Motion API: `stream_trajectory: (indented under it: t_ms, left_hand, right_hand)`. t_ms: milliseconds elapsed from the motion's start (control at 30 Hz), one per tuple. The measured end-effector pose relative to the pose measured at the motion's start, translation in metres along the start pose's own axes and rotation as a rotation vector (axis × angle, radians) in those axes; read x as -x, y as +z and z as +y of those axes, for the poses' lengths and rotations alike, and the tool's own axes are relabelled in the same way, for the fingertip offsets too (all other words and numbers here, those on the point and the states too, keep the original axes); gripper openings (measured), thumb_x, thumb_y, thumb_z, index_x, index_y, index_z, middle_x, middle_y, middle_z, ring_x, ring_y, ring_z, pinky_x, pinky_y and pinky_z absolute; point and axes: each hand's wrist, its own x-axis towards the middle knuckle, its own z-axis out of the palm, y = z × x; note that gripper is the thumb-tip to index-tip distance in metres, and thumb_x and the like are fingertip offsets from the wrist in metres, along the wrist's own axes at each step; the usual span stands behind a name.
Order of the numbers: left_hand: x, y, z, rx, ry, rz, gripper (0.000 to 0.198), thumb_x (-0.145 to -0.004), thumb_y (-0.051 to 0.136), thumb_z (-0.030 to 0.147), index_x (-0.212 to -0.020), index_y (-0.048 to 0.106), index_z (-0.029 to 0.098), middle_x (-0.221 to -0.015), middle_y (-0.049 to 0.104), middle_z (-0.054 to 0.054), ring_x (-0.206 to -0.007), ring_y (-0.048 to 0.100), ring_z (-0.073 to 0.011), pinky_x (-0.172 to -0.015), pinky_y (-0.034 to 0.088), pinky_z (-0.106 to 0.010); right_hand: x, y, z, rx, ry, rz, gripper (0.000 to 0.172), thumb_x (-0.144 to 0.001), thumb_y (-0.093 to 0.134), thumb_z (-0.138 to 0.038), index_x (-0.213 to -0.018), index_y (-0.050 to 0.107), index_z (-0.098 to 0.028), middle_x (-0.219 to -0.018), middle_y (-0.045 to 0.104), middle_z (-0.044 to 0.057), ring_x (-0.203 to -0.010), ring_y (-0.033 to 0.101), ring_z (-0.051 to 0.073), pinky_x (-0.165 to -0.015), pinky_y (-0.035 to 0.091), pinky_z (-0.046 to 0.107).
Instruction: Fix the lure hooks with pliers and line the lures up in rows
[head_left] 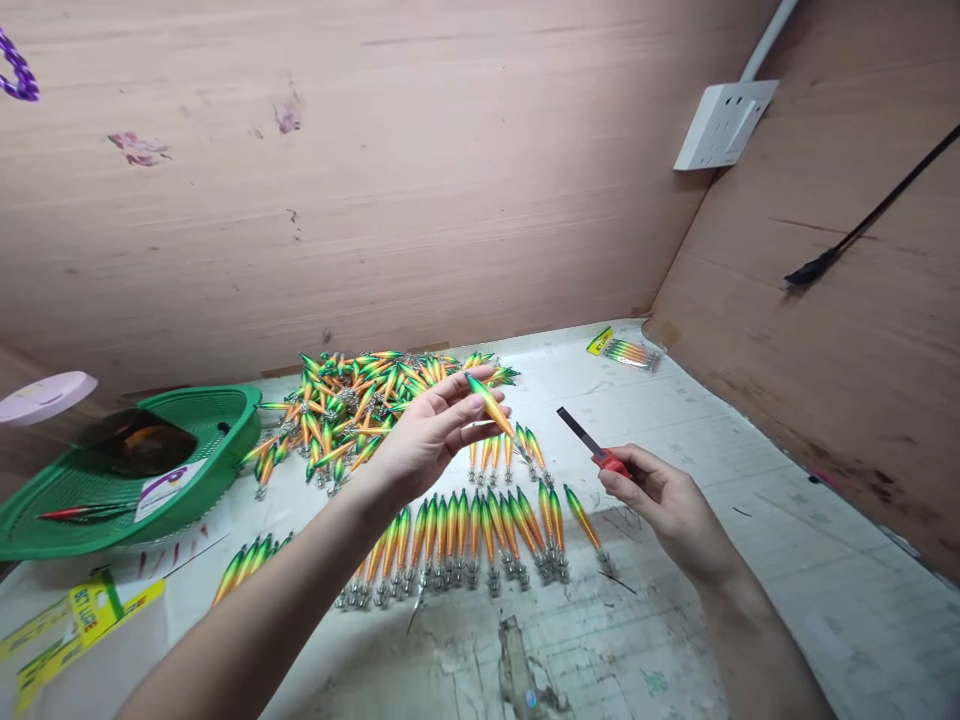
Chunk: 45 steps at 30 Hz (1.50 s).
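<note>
My left hand (442,430) pinches a green, yellow and orange squid jig (493,404) with its tip pointing up and left. The red handle of a small flat-bladed knife (581,432) sits in the closed fingers of my right hand (664,500); its dark blade points up and left, apart from the jig. Below the hands, several like jigs (457,530) lie side by side in a row, hooks toward me. A shorter row (491,460) lies behind, partly covered by my left hand. Farther back is a large heap of jigs (367,390).
On the left stands a green plastic basket (247,420) with a dark object inside. Yellow-topped packaging (94,610) lies at the near left. A packet of jigs (626,350) rests at the back right. A white socket (726,125) is fixed to the wall.
</note>
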Motion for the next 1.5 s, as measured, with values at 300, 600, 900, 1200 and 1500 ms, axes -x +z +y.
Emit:
stream_trajectory:
  t_ms: [300, 600, 900, 1200, 1500]
  left_hand:
    - [0.02, 0.022, -0.001, -0.035, 0.023, -0.025, 0.03, -0.07, 0.088, 0.025, -0.097, 0.077, 0.019, -0.08, 0.06, 0.002, -0.07, 0.059, -0.0073, -0.063, 0.055, -0.018]
    - [0.017, 0.025, -0.011, -0.143, 0.01, -0.04, 0.029, -0.074, 0.084, 0.029, -0.096, 0.072, 0.017, -0.075, 0.056, 0.004, -0.062, 0.058, -0.006, -0.061, 0.051, -0.02]
    - [-0.087, 0.063, -0.086, -1.166, -0.085, 0.007, 0.036, -0.09, 0.067, 0.022, -0.124, 0.058, 0.014, -0.104, 0.069, -0.008, -0.094, 0.069, -0.0206, -0.087, 0.057, -0.038]
    - [-0.089, 0.057, -0.102, -1.6, -0.106, 0.085, 0.034, -0.093, 0.066, 0.033, -0.122, 0.062, 0.017, -0.131, 0.061, -0.011, -0.117, 0.06, -0.0266, -0.095, 0.053, -0.047]
    - [-0.117, -0.038, -0.013, -1.75, -0.303, 0.583, 0.037, -0.095, 0.063, 0.032, -0.128, 0.058, 0.017, -0.128, 0.062, -0.011, -0.11, 0.064, -0.0257, -0.091, 0.056, -0.047]
  right_hand:
    - [0.001, -0.001, 0.0, -0.015, 0.006, -0.012, 0.034, -0.083, 0.07, -0.055, -0.09, 0.067, -0.021, -0.084, 0.06, 0.002, -0.079, 0.055, 0.019, -0.069, 0.045, 0.028]
    - [0.001, -0.001, -0.002, -0.045, 0.007, 0.034, 0.035, -0.079, 0.073, -0.055, -0.087, 0.07, -0.02, -0.082, 0.062, 0.003, -0.076, 0.056, 0.019, -0.067, 0.046, 0.028]
    - [-0.004, -0.006, 0.007, -0.084, 0.042, 0.231, 0.044, -0.074, 0.074, -0.062, -0.086, 0.07, -0.02, -0.075, 0.06, 0.002, -0.069, 0.053, 0.017, -0.062, 0.046, 0.027]
    - [-0.004, -0.014, 0.006, -0.064, 0.08, 0.294, 0.044, -0.072, 0.076, -0.061, -0.088, 0.072, -0.02, -0.077, 0.065, 0.003, -0.07, 0.055, 0.017, -0.064, 0.048, 0.027]
    - [-0.003, -0.008, 0.007, -0.048, 0.093, 0.303, 0.045, -0.07, 0.077, -0.061, -0.088, 0.073, -0.02, -0.079, 0.068, 0.005, -0.071, 0.059, 0.019, -0.065, 0.051, 0.03]
